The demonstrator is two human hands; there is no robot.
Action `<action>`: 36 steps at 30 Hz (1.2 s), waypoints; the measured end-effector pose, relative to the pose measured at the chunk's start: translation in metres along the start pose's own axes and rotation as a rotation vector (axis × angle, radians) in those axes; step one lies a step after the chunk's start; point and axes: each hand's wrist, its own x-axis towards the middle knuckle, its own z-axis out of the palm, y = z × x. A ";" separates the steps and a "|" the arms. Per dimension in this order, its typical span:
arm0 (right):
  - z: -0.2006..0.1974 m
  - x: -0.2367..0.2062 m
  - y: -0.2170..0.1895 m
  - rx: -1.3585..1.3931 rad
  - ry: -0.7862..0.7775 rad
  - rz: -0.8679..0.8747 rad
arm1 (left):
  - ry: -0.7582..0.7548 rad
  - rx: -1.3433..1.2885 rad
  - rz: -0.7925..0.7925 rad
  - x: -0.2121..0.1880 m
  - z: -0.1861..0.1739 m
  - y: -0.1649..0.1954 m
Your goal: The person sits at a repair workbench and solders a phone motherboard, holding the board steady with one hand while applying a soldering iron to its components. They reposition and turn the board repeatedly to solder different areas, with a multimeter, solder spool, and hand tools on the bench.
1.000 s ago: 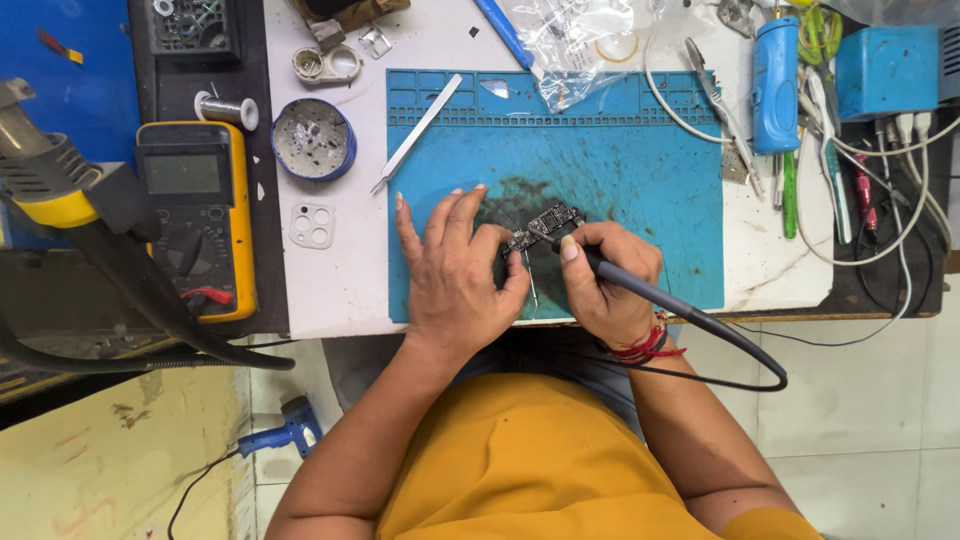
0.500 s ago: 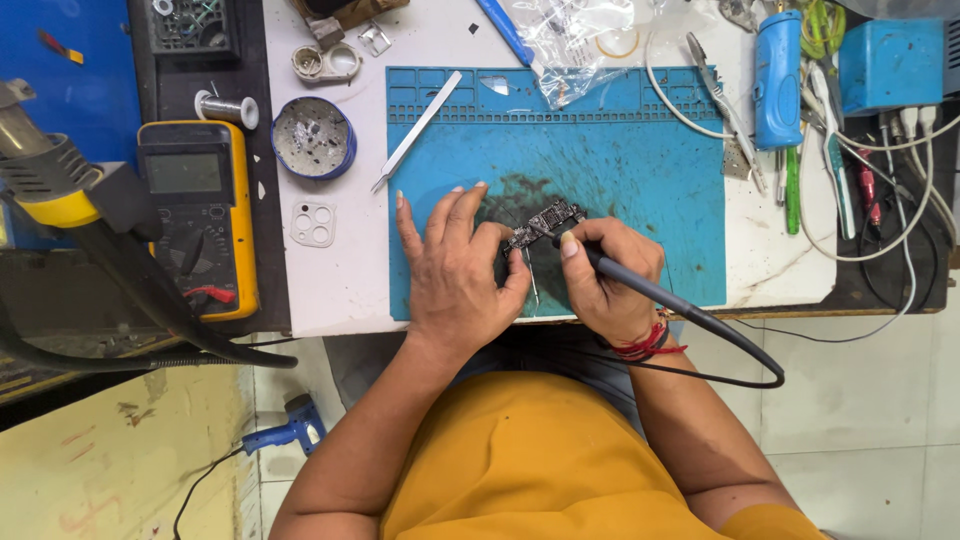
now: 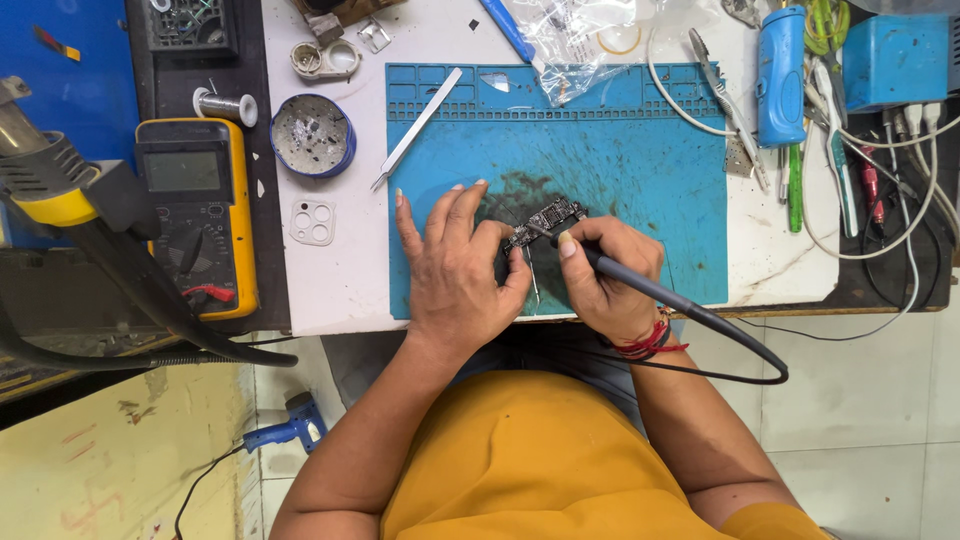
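On the blue work mat [image 3: 640, 160] lies a small dark circuit board [image 3: 548, 219]. My left hand [image 3: 455, 270] rests on the mat with fingers spread, its thumb and forefinger pinching the board's left end. My right hand [image 3: 605, 275] grips a dark soldering iron [image 3: 640, 285] like a pen, its tip touching the board. The iron's black cable [image 3: 740, 355] loops off the table's front edge to the right. Thin tweezers [image 3: 530, 275] hang between the two hands.
A yellow multimeter [image 3: 195, 220] and a hot-air handle [image 3: 60, 185] sit at left. A round blue tin [image 3: 313, 135], a solder spool [image 3: 225, 105] and a flat metal spudger [image 3: 415, 128] lie near the mat's upper left. A blue tool [image 3: 780, 75], cables and clear bags crowd the upper right.
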 end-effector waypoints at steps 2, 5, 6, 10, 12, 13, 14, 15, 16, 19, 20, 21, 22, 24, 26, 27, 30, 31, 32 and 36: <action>-0.001 0.000 0.000 -0.017 -0.016 -0.019 | -0.002 0.004 0.001 0.000 0.000 0.000; 0.000 -0.001 0.001 -0.007 0.007 0.005 | -0.002 0.009 0.002 0.000 0.000 0.000; 0.000 -0.001 0.001 -0.010 0.002 0.000 | -0.002 0.010 0.002 0.000 0.000 0.000; 0.000 -0.001 0.002 0.001 0.001 0.000 | 0.002 0.008 0.004 0.000 0.000 0.000; 0.001 -0.001 0.002 0.008 0.003 0.002 | 0.000 0.003 0.001 0.000 0.000 0.000; 0.000 -0.001 0.002 0.005 0.002 0.000 | 0.001 0.004 -0.001 0.000 0.000 0.000; 0.000 -0.001 0.001 0.002 0.001 -0.003 | 0.002 0.004 -0.001 0.000 0.000 0.000; 0.000 -0.001 0.001 0.005 -0.001 0.000 | 0.004 0.003 0.000 0.000 0.000 0.000; 0.000 -0.001 0.001 0.007 -0.003 0.002 | 0.006 0.005 0.002 0.000 0.000 0.000; 0.000 -0.001 0.001 0.008 -0.003 0.003 | 0.007 0.007 0.004 0.000 0.000 0.000; 0.000 -0.001 0.000 0.008 -0.003 0.002 | 0.005 0.007 0.003 0.000 0.000 0.000; 0.000 -0.001 0.000 0.007 0.000 0.003 | 0.003 0.007 0.001 0.000 0.000 0.000; 0.000 0.000 0.000 0.007 0.003 0.005 | 0.006 0.007 0.002 0.000 0.000 0.000; 0.000 0.000 0.000 0.004 0.003 0.000 | 0.008 0.007 0.002 0.000 0.001 0.000; 0.000 0.000 0.000 -0.005 0.001 -0.014 | 0.005 0.004 0.000 0.000 0.001 0.000; 0.000 0.000 0.000 0.000 -0.004 -0.007 | 0.003 0.003 0.000 0.000 0.001 0.000; 0.000 0.001 0.000 0.007 -0.008 0.004 | 0.005 0.005 0.003 0.000 0.001 0.000; 0.000 0.001 0.000 0.001 -0.002 0.000 | 0.006 0.007 0.004 0.000 0.001 0.000; 0.000 0.001 0.000 -0.006 0.004 -0.004 | 0.007 0.008 0.006 0.000 0.001 0.000; 0.000 0.000 0.001 0.004 -0.015 -0.009 | 0.008 0.004 0.005 0.000 0.001 0.000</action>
